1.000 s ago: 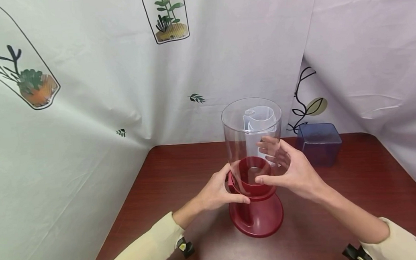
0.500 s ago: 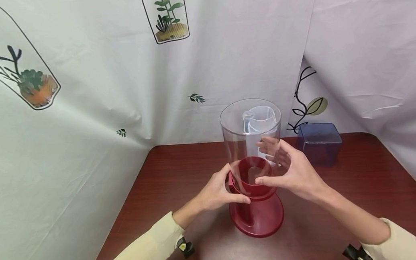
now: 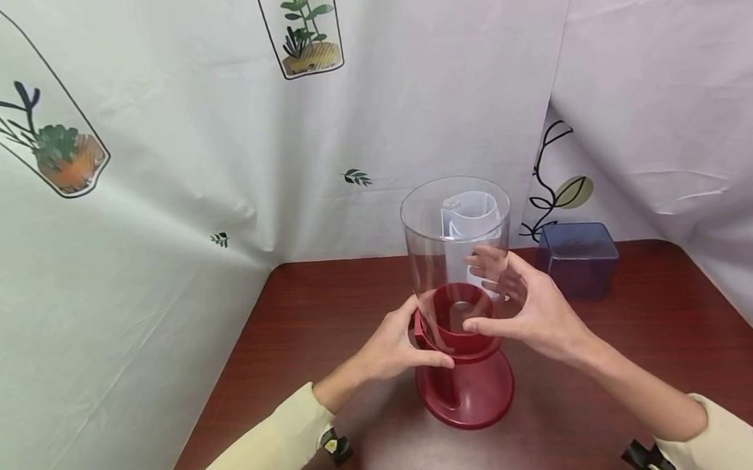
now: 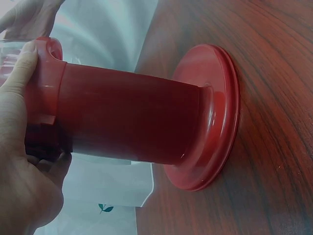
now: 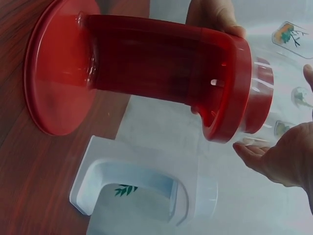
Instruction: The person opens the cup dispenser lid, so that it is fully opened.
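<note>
A red dispenser stand [image 3: 486, 389] with a round foot stands upright on the table, a tall clear canister [image 3: 426, 261] at its collar. My left hand [image 3: 392, 347] grips the collar from the left, thumb across its front; the left wrist view shows this hand close beside the stand's red column [image 4: 128, 113]. On the other side, my right hand [image 3: 534, 313] cups the lower part of the canister. Its thumb lies at the front, and its fingers show through the clear wall. A red cylindrical part [image 5: 259, 100] is visible inside the canister's lower end.
A white stand [image 5: 146, 159] with an arched opening is behind the red one, partly seen through the canister. Further right, a translucent blue-purple box [image 3: 578, 263] sits near the back edge of the brown table [image 3: 328, 296]. Printed white cloth [image 3: 212, 130] hangs around it.
The canister's rim shifted slightly left half a second ago and is back to the right now. Both hands keep the same place and hold.
</note>
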The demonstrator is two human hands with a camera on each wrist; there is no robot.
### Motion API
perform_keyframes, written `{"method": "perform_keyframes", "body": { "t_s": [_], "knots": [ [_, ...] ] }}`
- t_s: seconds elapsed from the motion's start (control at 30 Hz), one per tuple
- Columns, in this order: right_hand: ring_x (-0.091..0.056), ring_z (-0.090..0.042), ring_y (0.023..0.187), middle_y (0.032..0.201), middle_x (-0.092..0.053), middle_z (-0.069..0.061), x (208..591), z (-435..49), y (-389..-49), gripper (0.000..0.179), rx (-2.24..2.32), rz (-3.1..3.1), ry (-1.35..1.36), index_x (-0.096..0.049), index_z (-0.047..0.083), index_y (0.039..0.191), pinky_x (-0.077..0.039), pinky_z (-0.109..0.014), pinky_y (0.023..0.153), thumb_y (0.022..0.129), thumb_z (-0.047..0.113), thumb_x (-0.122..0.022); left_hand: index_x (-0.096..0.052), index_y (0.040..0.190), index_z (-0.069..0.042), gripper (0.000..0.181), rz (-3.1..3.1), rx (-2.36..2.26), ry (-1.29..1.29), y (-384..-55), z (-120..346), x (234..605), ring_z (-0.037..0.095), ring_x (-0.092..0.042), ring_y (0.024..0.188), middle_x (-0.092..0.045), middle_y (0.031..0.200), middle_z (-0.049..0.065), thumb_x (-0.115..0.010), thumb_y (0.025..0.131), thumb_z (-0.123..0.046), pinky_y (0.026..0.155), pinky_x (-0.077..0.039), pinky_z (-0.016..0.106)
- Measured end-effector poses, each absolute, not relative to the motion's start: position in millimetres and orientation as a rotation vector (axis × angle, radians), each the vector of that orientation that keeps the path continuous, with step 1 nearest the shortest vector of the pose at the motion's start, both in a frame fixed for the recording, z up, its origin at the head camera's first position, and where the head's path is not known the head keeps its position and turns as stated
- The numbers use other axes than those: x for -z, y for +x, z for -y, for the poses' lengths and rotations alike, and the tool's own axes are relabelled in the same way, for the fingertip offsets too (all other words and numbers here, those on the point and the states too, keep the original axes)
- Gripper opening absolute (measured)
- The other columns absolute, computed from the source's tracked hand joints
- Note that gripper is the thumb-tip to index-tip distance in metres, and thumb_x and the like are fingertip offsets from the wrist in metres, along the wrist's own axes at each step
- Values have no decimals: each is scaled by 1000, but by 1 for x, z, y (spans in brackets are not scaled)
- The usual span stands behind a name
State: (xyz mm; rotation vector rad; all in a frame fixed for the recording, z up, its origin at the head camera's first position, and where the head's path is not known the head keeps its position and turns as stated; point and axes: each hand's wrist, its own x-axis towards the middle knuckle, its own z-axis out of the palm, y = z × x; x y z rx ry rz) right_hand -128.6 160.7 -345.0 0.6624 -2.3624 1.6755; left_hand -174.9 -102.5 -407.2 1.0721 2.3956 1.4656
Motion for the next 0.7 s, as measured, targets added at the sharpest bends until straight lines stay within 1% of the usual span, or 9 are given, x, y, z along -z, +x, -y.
{"method": "perform_keyframes", "body": {
  "t_s": [0.17,0.3,0.37,0.47,0.7],
  "knots": [
    [-59,-31,137,151,-60,-3,346,-160,-127,90,-1645,2346,682,-49,18,155,-49,-25,106,79,15,-97,-41,158,-28,96,-2385,-1476,1083,-174,102,407,10,-64,122,-65,143,-2,-95,79,-27,101,-56,33],
    [-60,-31,136,150,-61,-4,345,-161,-127,90,-1661,2357,666,-49,18,155,-50,-25,105,79,16,-97,-41,158,-27,95,-2391,-1481,1075,-174,102,407,10,-64,123,-64,143,-5,-95,79,-28,101,-56,33],
    [-60,-33,136,150,-61,-6,345,-162,-128,90,-1688,2363,653,-48,16,156,-50,-25,105,80,15,-96,-41,158,-27,96,-2397,-1479,1062,-173,102,408,9,-64,123,-64,143,-7,-95,79,-29,101,-56,32],
    [-60,-36,136,150,-61,-8,344,-162,-129,89,-1731,2365,634,-48,15,156,-50,-26,106,81,14,-95,-41,159,-26,96,-2406,-1472,1041,-173,101,408,9,-64,122,-64,143,-7,-95,79,-31,100,-57,31],
    [-59,-37,137,152,-60,-11,343,-163,-131,88,-1771,2375,617,-48,15,157,-48,-39,109,82,14,-94,-43,158,-25,97,-2433,-1457,1021,-173,101,408,9,-64,121,-65,141,-7,-97,77,-29,101,-56,32]
  ]
}}
